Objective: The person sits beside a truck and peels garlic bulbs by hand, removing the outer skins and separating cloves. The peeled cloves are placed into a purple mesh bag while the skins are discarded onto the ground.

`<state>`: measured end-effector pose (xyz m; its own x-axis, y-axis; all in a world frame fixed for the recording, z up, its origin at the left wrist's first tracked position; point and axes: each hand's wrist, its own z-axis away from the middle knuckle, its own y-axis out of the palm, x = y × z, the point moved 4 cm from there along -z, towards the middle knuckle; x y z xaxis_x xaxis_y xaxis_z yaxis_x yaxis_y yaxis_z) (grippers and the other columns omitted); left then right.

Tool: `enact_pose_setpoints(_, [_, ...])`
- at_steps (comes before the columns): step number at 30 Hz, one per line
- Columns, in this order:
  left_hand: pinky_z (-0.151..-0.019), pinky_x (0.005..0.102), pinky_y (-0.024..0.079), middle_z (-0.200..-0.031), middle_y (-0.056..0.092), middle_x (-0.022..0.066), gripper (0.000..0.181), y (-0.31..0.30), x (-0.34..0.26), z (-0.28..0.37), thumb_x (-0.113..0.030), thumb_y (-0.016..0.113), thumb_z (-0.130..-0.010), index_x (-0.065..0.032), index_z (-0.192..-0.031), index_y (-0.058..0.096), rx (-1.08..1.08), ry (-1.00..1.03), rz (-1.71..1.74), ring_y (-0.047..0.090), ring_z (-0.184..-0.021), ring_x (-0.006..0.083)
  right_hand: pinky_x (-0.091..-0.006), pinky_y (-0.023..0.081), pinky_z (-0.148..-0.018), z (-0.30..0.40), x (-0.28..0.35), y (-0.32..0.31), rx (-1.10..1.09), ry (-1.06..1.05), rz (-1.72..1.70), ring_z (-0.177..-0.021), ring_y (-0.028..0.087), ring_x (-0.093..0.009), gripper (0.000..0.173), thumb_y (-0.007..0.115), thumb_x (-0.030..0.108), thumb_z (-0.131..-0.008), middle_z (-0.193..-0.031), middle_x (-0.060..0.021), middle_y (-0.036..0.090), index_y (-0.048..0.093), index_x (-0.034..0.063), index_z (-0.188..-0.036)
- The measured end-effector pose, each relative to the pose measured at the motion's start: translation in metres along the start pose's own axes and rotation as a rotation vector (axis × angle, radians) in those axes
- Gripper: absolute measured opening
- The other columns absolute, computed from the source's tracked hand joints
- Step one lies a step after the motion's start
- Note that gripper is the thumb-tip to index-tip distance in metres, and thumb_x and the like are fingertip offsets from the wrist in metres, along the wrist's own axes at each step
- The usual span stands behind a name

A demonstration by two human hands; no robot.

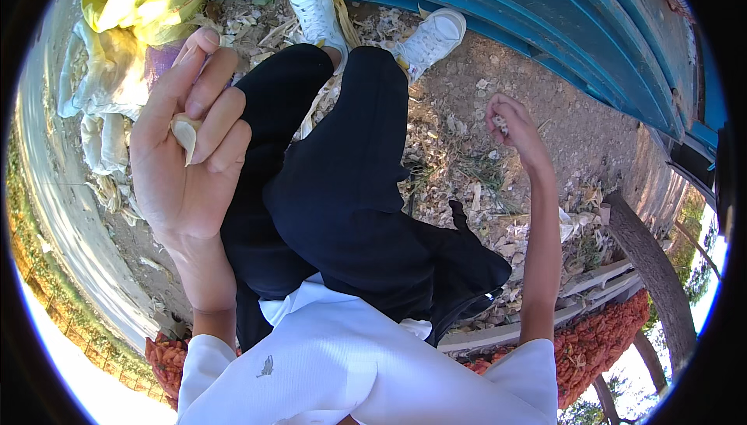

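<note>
My left hand is raised close to the camera, palm turned up, with the fingers curled inward. A pale garlic clove is held between the curled fingers and the palm. Farther out at the right, my right hand hangs over the littered ground, fingers bent around a small whitish piece. That piece looks like garlic or its skin, but it is too small to tell. My legs in black trousers lie between the two hands.
Dry husks litter the ground. A blue ridged metal panel curves across the top, beyond my white shoes. Yellow plastic bags and a white sack lie at left. A tree trunk and red mesh material are at right.
</note>
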<state>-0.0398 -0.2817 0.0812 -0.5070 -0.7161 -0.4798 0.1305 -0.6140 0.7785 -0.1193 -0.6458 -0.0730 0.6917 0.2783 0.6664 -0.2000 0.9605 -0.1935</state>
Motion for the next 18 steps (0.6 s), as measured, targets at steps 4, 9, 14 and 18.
enact_pose_setpoints(4, [-0.043, 0.0244, 0.025, -0.071, 0.035, 0.0015, 0.025, 0.003, 0.001, -0.006, -0.018, 0.025, -0.105, -0.0023, -0.114, 0.043, 0.116, -0.140, 0.212, 0.030, -0.045, 0.0103, -0.0293, 0.045, -0.058, -0.036, -0.113, 0.038, 0.403, 0.112, 0.315, -0.065, 0.056, -0.013, 0.018, 0.048, 0.021, -0.091, -0.073, -0.0047, 0.057, 0.057, 0.0058, -0.091])
enact_pose_setpoints(9, [-0.043, 0.0261, 0.027, -0.058, 0.036, 0.0005, 0.022, 0.004, 0.002, -0.010, -0.018, 0.024, -0.105, -0.0048, -0.113, 0.039, 0.165, -0.135, 0.163, 0.032, -0.043, 0.0109, -0.0396, 0.051, -0.071, -0.062, -0.201, 0.036, 0.263, 0.210, 0.538, -0.082, 0.066, -0.022, 0.021, 0.052, 0.026, -0.090, -0.088, -0.0112, 0.068, 0.061, 0.0085, -0.098])
enact_pose_setpoints(14, [-0.042, 0.0254, 0.027, -0.053, 0.037, -0.0001, 0.020, 0.010, 0.008, -0.013, -0.018, 0.023, -0.103, -0.0063, -0.110, 0.039, 0.135, -0.141, 0.119, 0.033, -0.042, 0.0107, -0.0457, 0.050, -0.076, -0.088, -0.229, 0.056, 0.000, 0.138, 0.941, -0.082, 0.067, -0.033, 0.029, 0.059, 0.031, -0.086, -0.087, -0.0158, 0.069, 0.060, 0.0120, -0.108])
enact_pose_setpoints(18, [-0.038, 0.0246, 0.026, -0.046, 0.032, -0.0031, 0.019, 0.014, 0.012, -0.017, -0.017, 0.023, -0.102, -0.0068, -0.107, 0.038, 0.144, -0.156, 0.080, 0.029, -0.036, 0.0090, -0.0499, 0.051, -0.077, -0.125, -0.243, 0.088, 0.049, 0.058, 1.093, -0.087, 0.068, -0.034, 0.042, 0.060, 0.030, -0.086, -0.090, -0.0141, 0.070, 0.054, 0.0136, -0.125])
